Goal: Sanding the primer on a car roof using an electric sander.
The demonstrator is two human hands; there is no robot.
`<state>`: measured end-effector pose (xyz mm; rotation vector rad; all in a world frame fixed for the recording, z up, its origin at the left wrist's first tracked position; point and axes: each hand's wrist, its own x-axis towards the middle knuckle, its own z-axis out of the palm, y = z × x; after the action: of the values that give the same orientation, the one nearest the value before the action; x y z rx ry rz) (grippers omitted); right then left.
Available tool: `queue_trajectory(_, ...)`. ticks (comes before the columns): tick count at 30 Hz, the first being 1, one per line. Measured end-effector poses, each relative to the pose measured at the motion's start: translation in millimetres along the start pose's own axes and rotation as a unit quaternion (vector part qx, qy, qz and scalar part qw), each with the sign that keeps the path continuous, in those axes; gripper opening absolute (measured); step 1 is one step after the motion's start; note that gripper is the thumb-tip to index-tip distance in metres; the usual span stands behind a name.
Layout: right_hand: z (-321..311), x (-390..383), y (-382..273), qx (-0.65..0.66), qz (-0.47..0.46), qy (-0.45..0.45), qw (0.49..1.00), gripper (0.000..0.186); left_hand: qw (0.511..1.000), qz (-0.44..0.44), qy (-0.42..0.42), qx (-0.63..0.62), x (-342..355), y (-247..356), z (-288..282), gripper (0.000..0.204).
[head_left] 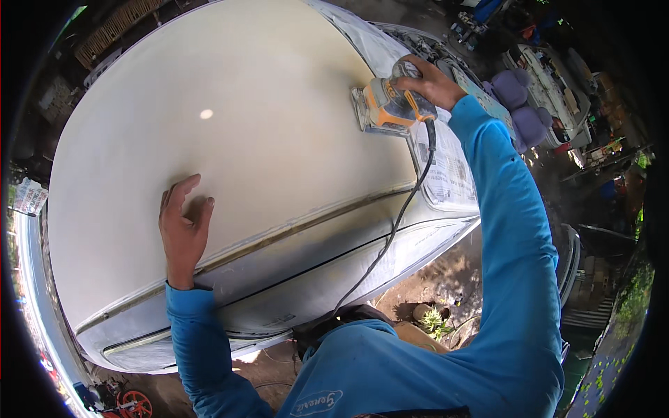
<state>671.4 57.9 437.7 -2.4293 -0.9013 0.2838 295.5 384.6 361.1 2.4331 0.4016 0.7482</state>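
Observation:
My right hand is wrapped round the top of an orange and black electric sheet sander. The sander's flat pad meets the pale, dull-coated car roof close to the edge beside the papered windshield. From its rear a black power cord hangs over the side of the car toward my body. Over the left part of the roof is my left hand, its fingers apart and holding nothing. Whether its fingertips rest on the surface I cannot tell.
Newspaper masking covers the windshield and side windows. A dark channel runs along the roof's near edge. Purple seats stand at the right, near a loose pale car body part. A small green plant grows below the car's side.

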Motion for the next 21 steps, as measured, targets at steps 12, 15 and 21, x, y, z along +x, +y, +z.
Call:
queue_trajectory(12,-1.4,112.5,-18.4,-0.033,-0.038,-0.025,0.998,0.084,0.995,-0.086,0.001,-0.05,1.7,0.7,0.0,0.039)
queue_trajectory(15,-2.1,111.9,-22.4,-0.038,-0.023,-0.012,0.999,0.084,0.992,-0.106,0.004,-0.073,1.1,-1.1,-0.4,0.039)
queue_trajectory(21,-3.9,62.5,-14.0,-0.012,-0.017,-0.008,1.0,0.076,0.992,-0.1,0.001,-0.081,3.1,-1.0,-0.3,0.039)
